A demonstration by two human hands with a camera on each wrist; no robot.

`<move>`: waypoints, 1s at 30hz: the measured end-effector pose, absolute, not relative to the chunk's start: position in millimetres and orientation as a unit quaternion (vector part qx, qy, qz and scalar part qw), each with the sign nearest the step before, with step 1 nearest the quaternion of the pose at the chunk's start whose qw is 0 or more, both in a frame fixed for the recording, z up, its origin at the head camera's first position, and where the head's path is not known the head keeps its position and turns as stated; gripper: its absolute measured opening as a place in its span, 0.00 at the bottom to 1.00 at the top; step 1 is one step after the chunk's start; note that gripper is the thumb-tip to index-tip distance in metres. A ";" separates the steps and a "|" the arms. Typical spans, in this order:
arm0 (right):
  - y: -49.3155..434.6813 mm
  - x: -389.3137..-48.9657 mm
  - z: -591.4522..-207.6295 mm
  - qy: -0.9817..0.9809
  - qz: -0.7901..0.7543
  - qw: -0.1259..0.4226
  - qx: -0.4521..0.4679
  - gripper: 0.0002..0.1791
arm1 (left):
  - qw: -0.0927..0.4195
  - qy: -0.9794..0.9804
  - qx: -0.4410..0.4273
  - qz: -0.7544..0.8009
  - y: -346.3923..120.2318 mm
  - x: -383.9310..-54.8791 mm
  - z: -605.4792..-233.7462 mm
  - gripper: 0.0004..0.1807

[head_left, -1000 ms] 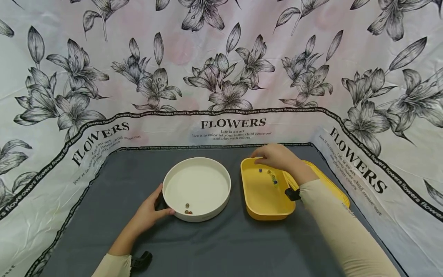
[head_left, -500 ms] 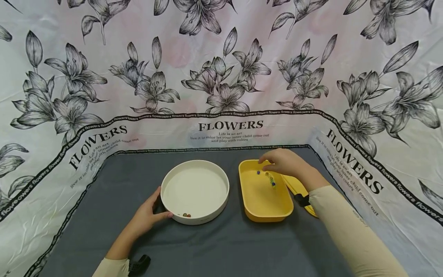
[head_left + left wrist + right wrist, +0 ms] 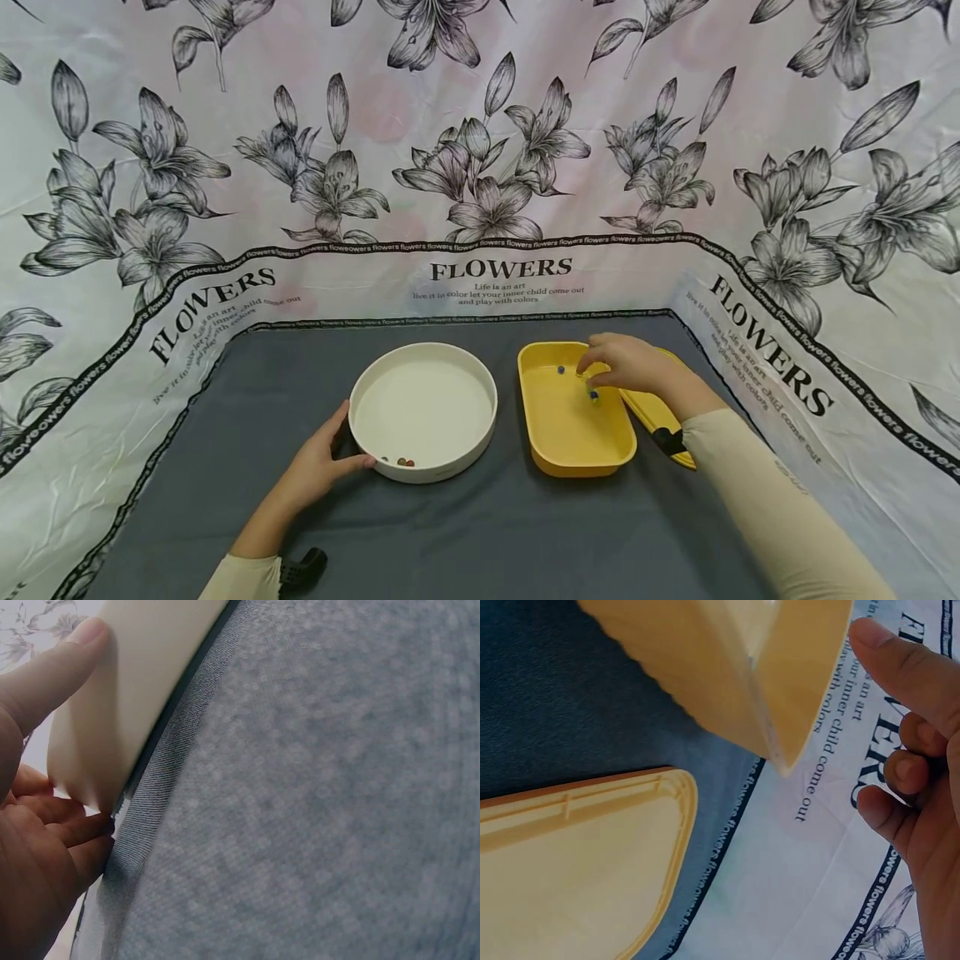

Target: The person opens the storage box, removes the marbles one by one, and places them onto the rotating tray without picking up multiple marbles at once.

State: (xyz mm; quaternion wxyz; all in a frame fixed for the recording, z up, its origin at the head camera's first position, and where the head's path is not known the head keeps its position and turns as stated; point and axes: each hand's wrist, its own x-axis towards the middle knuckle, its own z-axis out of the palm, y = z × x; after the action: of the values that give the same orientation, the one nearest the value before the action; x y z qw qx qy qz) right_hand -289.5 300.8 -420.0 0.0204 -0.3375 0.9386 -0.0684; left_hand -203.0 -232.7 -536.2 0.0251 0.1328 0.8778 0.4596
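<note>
A white round dish (image 3: 423, 400) stands left of centre. My left hand (image 3: 318, 467) holds its near left side, thumb by the rim and fingers along the outer wall; in the left wrist view the fingertips are at its bottom edge. Several small reddish-brown and greenish beads (image 3: 406, 462) lie inside against the near wall. To the right stands a yellow rectangular box (image 3: 577, 442) with a blue bead (image 3: 561, 369) and a cluster of green, yellow and blue beads (image 3: 594, 395) inside. Over its right wall reaches my right hand (image 3: 630, 364), thumb and fingertips spread just above the cluster and partly hiding it.
A yellow lid (image 3: 660, 417) lies right of the box, partly under my right forearm. Grey cloth (image 3: 450, 542) covers the work surface. Behind it rises a white curtain-like cloth (image 3: 480, 292) printed with flowers.
My right hand has shifted from the box's far edge rightward and nearer, down to the bead cluster. A bead in the dish has rolled to the near wall. My left hand keeps its hold.
</note>
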 end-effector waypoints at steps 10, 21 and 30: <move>302.3 -303.1 -432.7 0.934 -0.027 0.012 -0.357 0.13 | 0.017 0.881 0.135 0.454 -236.0 -204.9 -534.1 0.66; 297.7 -304.0 -444.6 0.936 0.027 0.024 -0.349 0.15 | 0.019 0.881 0.140 0.452 -235.7 -204.4 -534.1 0.65; 294.2 -300.9 -445.8 0.934 0.068 0.028 -0.350 0.12 | 0.023 0.884 0.138 0.446 -237.0 -201.4 -535.9 0.66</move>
State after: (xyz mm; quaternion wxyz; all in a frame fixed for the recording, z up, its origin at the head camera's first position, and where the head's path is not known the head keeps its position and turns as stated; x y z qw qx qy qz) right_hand -300.9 294.2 -445.8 0.0282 -0.3495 0.9340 0.0679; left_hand -201.4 -237.0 -535.9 0.0234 0.1380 0.8841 0.4459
